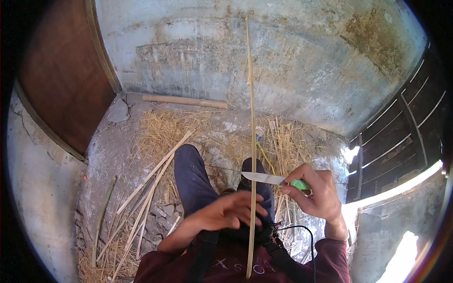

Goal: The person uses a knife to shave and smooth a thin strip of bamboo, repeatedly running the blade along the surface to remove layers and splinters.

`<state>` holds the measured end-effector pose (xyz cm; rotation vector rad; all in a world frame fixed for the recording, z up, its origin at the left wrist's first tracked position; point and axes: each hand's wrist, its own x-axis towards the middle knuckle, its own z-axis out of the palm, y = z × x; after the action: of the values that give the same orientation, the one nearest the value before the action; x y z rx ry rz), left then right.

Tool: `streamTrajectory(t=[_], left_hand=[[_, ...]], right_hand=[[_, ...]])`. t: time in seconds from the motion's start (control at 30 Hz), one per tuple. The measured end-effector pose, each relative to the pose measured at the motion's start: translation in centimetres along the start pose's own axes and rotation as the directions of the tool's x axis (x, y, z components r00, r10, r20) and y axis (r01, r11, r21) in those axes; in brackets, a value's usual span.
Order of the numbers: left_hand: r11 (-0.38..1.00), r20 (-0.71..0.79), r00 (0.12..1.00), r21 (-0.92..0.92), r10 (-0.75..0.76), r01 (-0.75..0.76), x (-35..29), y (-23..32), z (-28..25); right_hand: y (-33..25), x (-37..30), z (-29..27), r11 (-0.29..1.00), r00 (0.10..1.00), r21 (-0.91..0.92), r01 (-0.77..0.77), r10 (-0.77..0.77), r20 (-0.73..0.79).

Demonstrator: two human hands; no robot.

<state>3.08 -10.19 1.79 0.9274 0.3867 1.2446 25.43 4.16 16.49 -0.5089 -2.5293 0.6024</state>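
A long, thin bamboo strip [252, 108] runs from my chest out past my knees, its far end seen against the wall. My left hand [226, 209] is at its near part, with fingers spread behind the strip and the thumb apart from it. My right hand [317, 191] is closed around the green handle of a knife [265, 178]. The blade points left and crosses the strip beside my right knee; whether its edge bites into the strip I cannot tell. Part of the handle is hidden by my fingers.
Several split bamboo strips [153, 186] lean beside my left leg. A bamboo pole [185, 101] lies along the wall base. Straw and shavings [163, 129] cover the floor, with more strips [283, 141] beyond my right knee. A green stick [104, 217] lies at left. A black cable [309, 231] hangs near my right arm.
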Motion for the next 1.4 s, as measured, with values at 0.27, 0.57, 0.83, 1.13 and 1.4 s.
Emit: streamTrajectory(t=[0.27, 0.57, 0.83, 1.13, 1.4], left_hand=[[0.988, 0.175, 0.976, -0.062, -0.127, 0.140, -1.1, -1.8, 1.0], [0.948, 0.142, 0.938, 0.008, -0.317, 0.319, 0.3, -4.0, -2.0], [0.933, 0.243, 0.905, -0.003, -0.349, 0.360, 0.1, -5.0, -3.2], [0.932, 0.246, 0.903, 0.002, -0.352, 0.363, 0.1, -5.3, -3.9], [0.912, 0.257, 0.877, 0.056, -0.406, 0.406, 0.5, -6.2, -5.4]], right_hand=[[0.5, 0.0, 1.5, 0.995, 1.000, 0.103, 0.006, -0.008, 0.022], [2.3, 0.6, 2.8, 0.991, 1.000, 0.132, -0.031, 0.030, 0.008], [2.5, 1.5, 2.2, 0.990, 0.999, 0.142, -0.017, 0.011, 0.045], [4.0, 2.2, 4.1, 0.992, 0.995, 0.126, 0.023, -0.035, 0.090], [5.3, 1.7, 4.5, 0.987, 0.994, 0.158, -0.011, -0.006, 0.105]])
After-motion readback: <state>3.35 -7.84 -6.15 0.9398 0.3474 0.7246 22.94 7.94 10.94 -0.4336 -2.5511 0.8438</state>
